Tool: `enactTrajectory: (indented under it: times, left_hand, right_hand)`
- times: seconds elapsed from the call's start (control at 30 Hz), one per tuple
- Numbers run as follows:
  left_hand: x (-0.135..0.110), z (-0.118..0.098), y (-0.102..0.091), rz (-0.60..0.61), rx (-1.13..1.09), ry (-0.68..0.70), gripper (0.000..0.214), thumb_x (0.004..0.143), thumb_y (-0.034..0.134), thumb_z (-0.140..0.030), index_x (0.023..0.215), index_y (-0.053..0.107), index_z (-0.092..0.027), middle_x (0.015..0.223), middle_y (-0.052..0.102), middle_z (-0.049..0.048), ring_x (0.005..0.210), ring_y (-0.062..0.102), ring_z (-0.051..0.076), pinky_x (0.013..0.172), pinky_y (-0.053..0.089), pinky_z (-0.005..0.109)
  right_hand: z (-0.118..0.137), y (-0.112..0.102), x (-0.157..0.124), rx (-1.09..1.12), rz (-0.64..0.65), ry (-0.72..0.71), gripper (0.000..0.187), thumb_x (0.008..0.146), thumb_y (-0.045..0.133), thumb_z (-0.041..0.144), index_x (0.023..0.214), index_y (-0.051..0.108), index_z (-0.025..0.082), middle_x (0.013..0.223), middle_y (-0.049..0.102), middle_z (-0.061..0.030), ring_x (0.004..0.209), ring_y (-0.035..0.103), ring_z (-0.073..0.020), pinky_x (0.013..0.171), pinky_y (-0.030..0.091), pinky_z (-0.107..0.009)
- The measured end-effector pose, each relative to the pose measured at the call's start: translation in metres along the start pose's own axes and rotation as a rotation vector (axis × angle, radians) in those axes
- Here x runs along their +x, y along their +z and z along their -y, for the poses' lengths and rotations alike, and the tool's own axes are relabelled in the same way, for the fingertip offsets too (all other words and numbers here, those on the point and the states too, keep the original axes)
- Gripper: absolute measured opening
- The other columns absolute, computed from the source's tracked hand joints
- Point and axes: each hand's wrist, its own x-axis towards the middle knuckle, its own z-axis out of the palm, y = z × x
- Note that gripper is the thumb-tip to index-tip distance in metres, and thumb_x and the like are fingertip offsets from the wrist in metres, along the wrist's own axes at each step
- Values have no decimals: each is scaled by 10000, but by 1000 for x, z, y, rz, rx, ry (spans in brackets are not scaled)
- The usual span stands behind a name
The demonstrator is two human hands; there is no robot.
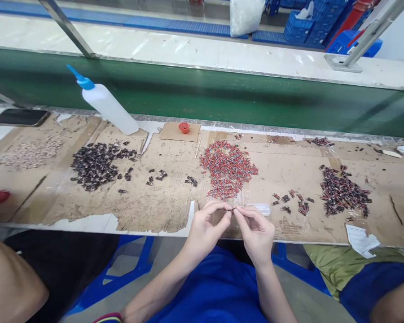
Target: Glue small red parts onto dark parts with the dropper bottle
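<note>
My left hand (204,229) and my right hand (258,235) meet fingertip to fingertip at the table's near edge. Both pinch one small dark part (233,210), mostly covered by the fingers; its kind is too small to tell. Just beyond them spreads a pile of small red-and-silver parts (227,168). A translucent plastic tube (261,209) lies beside my right fingers. To the left is a heap of shiny black pieces (94,166), with a few loose black ones (191,181) nearer. A pile of joined black-and-red pieces (343,190) lies to the right.
A white squeeze bottle (109,107) with blue nozzle stands at the back left. Near it are a red cup (184,128) on cardboard, a thin stick (199,144) and a phone (21,117). Behind runs a green conveyor belt (202,96). People sit on both sides.
</note>
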Motion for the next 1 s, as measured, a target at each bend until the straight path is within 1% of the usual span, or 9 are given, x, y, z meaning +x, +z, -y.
enactTrajectory:
  times: [0.23,0.4,0.47,0.53,0.63,0.7,0.8,0.9,1.0]
  left_hand:
    - [0,7,7,35,-12,0,88,807,636,-215,835,716,-189,830,720,49,820,670,176,798,538,296]
    - [8,9,9,103,62,78,131,851,619,-230,951,695,-192,962,721,69,937,669,190,885,530,336]
    - [17,11,-2,54,169,132,153,858,609,-225,994,672,-196,1034,713,77,1018,649,204,955,498,371]
    - [30,16,-21,-70,306,184,166,887,565,-228,1024,651,-193,1074,704,87,1056,627,216,993,467,404]
    - [51,32,-56,-220,596,281,208,909,495,-212,1037,656,-183,1069,698,102,1078,581,254,983,452,446]
    - [64,45,-74,-165,746,325,268,909,429,-158,1015,674,-176,1079,697,111,1060,569,271,957,453,457]
    - [76,60,-89,8,894,319,376,864,379,-59,1025,688,-201,1071,699,88,1001,579,261,897,471,419]
    - [81,66,-91,89,959,301,432,822,365,-13,1033,695,-193,962,696,91,904,586,249,825,488,382]
    - [80,67,-90,94,970,294,469,780,365,13,1019,705,-204,887,672,77,871,579,236,786,490,348]
  right_hand:
    - [-5,-4,-2,-4,-4,94,112,809,689,268,890,747,217,826,728,-51,768,694,-181,719,595,-318]
    - [-14,-21,3,-195,-66,-26,132,852,636,264,916,740,213,901,727,-72,862,686,-200,788,575,-349]
    - [-17,-36,9,-318,-183,-82,135,854,631,263,915,735,201,922,728,-85,873,684,-211,816,565,-381]
    - [-19,-53,16,-443,-315,-139,180,856,623,274,967,729,179,979,726,-116,926,681,-239,851,554,-426]
    - [-22,-73,24,-652,-301,-228,249,852,622,294,1047,719,172,1088,714,-140,1054,651,-270,958,497,-485]
    - [-25,-80,27,-746,-217,-270,267,856,613,311,1065,716,179,1112,711,-138,1069,645,-273,978,481,-495]
    - [-34,-85,31,-831,-166,-309,273,881,572,315,1080,707,186,1103,715,-133,1040,652,-267,935,505,-484]
    - [-43,-91,39,-873,-224,-356,268,910,524,302,1069,706,188,1049,729,-126,996,659,-256,903,517,-465]
    - [-46,-99,49,-893,-286,-365,252,915,515,314,1006,720,201,972,736,-114,939,660,-258,880,514,-458]
